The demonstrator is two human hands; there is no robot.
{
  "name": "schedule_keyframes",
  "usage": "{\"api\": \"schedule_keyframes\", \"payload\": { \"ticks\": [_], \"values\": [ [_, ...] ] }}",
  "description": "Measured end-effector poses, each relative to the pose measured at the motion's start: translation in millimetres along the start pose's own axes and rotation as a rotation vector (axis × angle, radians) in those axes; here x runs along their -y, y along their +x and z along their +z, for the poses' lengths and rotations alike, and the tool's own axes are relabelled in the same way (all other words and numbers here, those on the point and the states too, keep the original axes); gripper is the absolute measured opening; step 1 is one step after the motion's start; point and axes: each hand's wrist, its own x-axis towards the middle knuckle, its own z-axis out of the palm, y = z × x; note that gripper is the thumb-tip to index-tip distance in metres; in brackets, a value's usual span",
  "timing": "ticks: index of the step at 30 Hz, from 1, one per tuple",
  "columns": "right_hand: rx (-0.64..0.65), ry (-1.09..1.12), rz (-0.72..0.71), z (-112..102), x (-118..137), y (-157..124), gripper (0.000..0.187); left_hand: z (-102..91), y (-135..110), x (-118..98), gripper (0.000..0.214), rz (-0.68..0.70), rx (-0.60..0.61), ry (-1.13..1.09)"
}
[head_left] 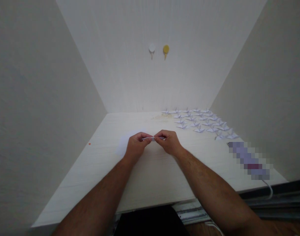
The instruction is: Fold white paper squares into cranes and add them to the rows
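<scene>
A small folded piece of white paper is held above the middle of the table. My left hand pinches its left end between thumb and fingers. On the other end, my right hand has closed in the same way, so the fingertips of both hands nearly meet. Most of the paper is hidden by the fingers, and its exact folds are too small to make out. To the left of my left hand, a pale white patch, perhaps paper, lies on the tabletop.
Several white paper cranes stand in rows at the back right. A pixelated object with a white cable lies at the right edge. Walls enclose the left, right and back. A white hook and a yellow hook are on the back wall.
</scene>
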Motion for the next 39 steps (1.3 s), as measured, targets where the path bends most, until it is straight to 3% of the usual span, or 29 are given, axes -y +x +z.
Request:
{"api": "schedule_keyframes", "payload": {
  "ticks": [7, 13, 25, 39],
  "values": [
    [0.01, 0.003, -0.008, 0.0, -1.7, -0.5, 0.012, -1.9, 2.5, 2.5, 0.021, 0.004, 0.003, 0.041],
    [0.041, 0.078, 0.078, -0.9, -3.2, 0.7, 0.014, -3.1, 3.4, 4.8, 0.018, 0.005, 0.016, 0.066],
    [0.082, 0.108, 0.202, 1.1, -1.4, 1.9, 0.014, 3.7, 1.0, 3.7, 0.017, -0.017, -0.097, 0.179],
    [0.117, 0.113, 0.257, 0.2, -6.0, 3.6, 0.016, 2.5, 5.9, 2.0, 0.015, -0.078, -0.038, 0.133]
  ]
}}
